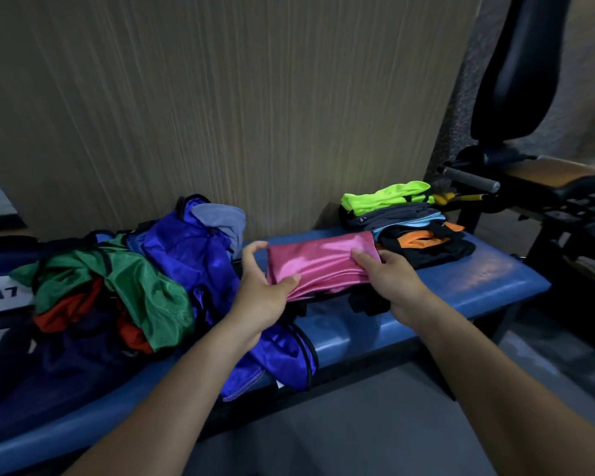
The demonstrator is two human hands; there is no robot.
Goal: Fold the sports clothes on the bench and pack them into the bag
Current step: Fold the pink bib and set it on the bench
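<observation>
A folded pink garment (320,261) is held just above the blue bench (468,290). My left hand (265,290) grips its left end, thumb on top. My right hand (389,273) grips its right end, fingers on top. A stack of folded clothes (413,225) topped by a neon green piece (385,197) sits right behind the pink garment. To the left lies a loose heap with a green mesh shirt (145,290), a red piece (69,310) and a shiny blue garment (193,259). A dark blue bag (31,383) lies at the far left, partly under the heap.
A wood-grain wall panel (220,97) stands behind the bench. A black gym machine with a padded seat (536,180) and a roller handle (471,178) stands to the right. Grey floor (375,424) runs in front of the bench.
</observation>
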